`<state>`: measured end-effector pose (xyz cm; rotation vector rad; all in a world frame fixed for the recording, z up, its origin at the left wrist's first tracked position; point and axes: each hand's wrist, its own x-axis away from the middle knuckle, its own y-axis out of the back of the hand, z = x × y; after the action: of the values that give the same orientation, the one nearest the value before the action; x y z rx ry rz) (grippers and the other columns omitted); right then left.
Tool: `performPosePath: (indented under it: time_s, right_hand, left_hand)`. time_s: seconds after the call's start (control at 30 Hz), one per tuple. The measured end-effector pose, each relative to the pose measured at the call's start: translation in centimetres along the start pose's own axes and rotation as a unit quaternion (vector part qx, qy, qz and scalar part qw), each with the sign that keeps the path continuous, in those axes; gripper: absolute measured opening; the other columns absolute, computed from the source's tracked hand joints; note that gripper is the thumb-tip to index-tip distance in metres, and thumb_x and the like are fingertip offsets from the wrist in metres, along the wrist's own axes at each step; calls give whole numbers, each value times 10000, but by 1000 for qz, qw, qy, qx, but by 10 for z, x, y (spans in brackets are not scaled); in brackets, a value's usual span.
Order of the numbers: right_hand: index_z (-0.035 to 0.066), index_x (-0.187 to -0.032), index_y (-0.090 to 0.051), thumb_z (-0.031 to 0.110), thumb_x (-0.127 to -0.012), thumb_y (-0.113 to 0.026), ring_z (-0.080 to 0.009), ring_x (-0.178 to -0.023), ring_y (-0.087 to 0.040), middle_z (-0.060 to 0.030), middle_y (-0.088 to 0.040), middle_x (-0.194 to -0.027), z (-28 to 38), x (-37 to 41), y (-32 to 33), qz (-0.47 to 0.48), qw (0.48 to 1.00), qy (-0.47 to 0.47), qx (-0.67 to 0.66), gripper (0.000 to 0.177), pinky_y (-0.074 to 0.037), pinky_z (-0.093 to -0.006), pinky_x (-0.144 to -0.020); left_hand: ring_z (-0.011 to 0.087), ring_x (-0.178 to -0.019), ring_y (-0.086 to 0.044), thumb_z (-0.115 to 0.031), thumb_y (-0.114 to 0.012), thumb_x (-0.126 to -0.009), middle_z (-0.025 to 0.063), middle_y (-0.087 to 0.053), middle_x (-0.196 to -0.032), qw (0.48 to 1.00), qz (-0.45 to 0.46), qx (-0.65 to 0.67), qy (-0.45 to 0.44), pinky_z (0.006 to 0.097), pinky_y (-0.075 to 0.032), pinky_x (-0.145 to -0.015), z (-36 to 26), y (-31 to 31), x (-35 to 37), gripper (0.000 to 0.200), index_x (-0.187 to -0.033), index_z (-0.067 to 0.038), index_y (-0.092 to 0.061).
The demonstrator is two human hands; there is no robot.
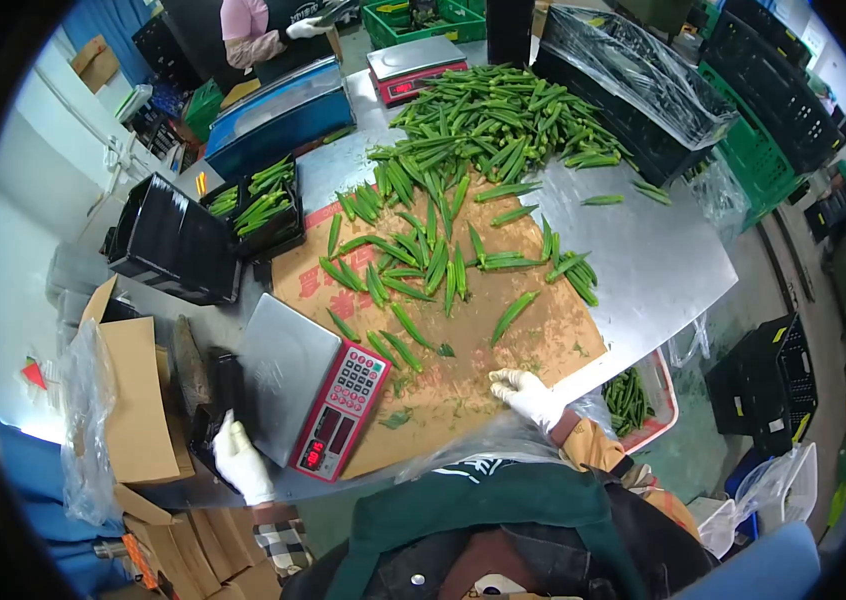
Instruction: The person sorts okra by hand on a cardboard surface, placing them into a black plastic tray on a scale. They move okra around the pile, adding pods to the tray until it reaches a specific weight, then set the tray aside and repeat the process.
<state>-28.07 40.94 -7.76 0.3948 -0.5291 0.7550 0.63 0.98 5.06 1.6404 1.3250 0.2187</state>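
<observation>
Green okra pods point(503, 120) form a big pile at the back of the metal table, with looser pods spread over a brown cardboard sheet point(483, 330). My right hand point(527, 397), in a white glove, rests at the sheet's near edge with its fingers bent and no pod visible in them. At the left, my gloved left hand point(241, 462) is at a black tray point(208, 430), its fingers partly hidden. Between that hand and the sheet stands a red and silver scale point(295, 375) with nothing on its plate.
A black crate holding okra point(283, 215) stands at the left. A second scale point(415, 65) is at the back. A red-rimmed tub point(671, 390) with okra is below the table's right side. Another person point(245, 30) is at the back left.
</observation>
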Motion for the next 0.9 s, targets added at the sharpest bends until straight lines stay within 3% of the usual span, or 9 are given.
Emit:
performPosePath:
  time_s: [0.07, 0.2, 0.37, 0.47, 0.6, 0.63, 0.7, 0.8, 0.9]
  right_hand:
    - [5, -1315, -633, 182, -980, -677, -100, -854, -600, -45, -703, -977, -10, -10, 4, -29, 998, 48, 1, 381, -515, -261, -782]
    - [-7, -1310, -627, 103, -934, -695, -116, -875, -618, -50, -690, -1006, -12, -26, 41, -155, 979, 132, -24, 398, -529, -259, -801]
    - [-38, -1421, -499, 92, -891, -719, -347, -1299, -538, -237, -541, -1411, -42, -83, 150, -451, 865, 220, 15, 589, -406, -412, -1127]
    - [-12, -1494, -438, 206, -898, -738, -410, -1407, -411, -266, -446, -1504, -32, -111, 189, -554, 811, 122, 143, 703, -297, -444, -1205]
    - [43, -1541, -400, 387, -891, -731, -417, -1465, -330, -261, -378, -1578, 19, -140, 176, -434, 888, 60, 137, 808, -218, -507, -1223]
    - [59, -1518, -443, 423, -871, -734, -417, -1458, -343, -230, -388, -1584, 19, -161, 150, -471, 847, 69, 236, 798, -223, -549, -1191]
    - [89, -1442, -541, 411, -813, -758, -435, -1404, -406, -194, -518, -1492, 43, -171, 122, -426, 839, 215, 261, 738, -277, -542, -1135]
    - [51, -1430, -537, 356, -809, -781, -394, -1222, -544, -214, -591, -1363, 119, -149, 99, -188, 921, 216, 263, 733, -413, -471, -1074]
    - [38, -1448, -527, 314, -885, -735, -369, -1364, -496, -221, -548, -1458, 131, -170, 124, -118, 931, 309, 157, 660, -380, -431, -1159]
  left_hand:
    - [250, -928, -646, -94, -696, -942, 126, -714, -1029, 979, 169, -90, -70, 351, -502, -877, -7, -6, 5, 275, -1212, -62, -738]
    - [266, -978, -650, -85, -706, -927, 132, -708, -1062, 981, 180, 25, -62, 352, -501, -912, -35, -13, 1, 341, -1265, -42, -703]
    - [201, -1098, -649, -12, -682, -946, 121, -696, -1184, 980, 159, 114, -30, 317, -497, -995, -104, -18, -35, 409, -1353, -32, -646]
    - [175, -1144, -643, 3, -667, -959, 123, -685, -1240, 963, 197, 183, -2, 297, -496, -1024, -138, -40, -63, 411, -1367, -33, -633]
    - [159, -1121, -649, -47, -659, -981, 117, -687, -1248, 929, 276, 247, -27, 293, -504, -999, -177, -97, -101, 389, -1366, -2, -621]
    - [156, -1131, -644, -48, -663, -978, 120, -684, -1261, 913, 300, 277, -6, 294, -504, -994, -189, -115, -110, 407, -1377, 8, -607]
    - [156, -1145, -640, -56, -665, -976, 126, -679, -1281, 903, 349, 247, -42, 290, -498, -1000, -215, -152, -135, 416, -1382, 11, -600]
    - [155, -1190, -620, -108, -683, -975, 145, -653, -1345, 870, 416, 251, -87, 284, -481, -1020, -236, -227, -178, 462, -1395, 44, -565]
    - [158, -1208, -607, -136, -664, -994, 141, -640, -1363, 841, 467, 253, -101, 289, -477, -1020, -271, -300, -224, 507, -1429, 73, -508]
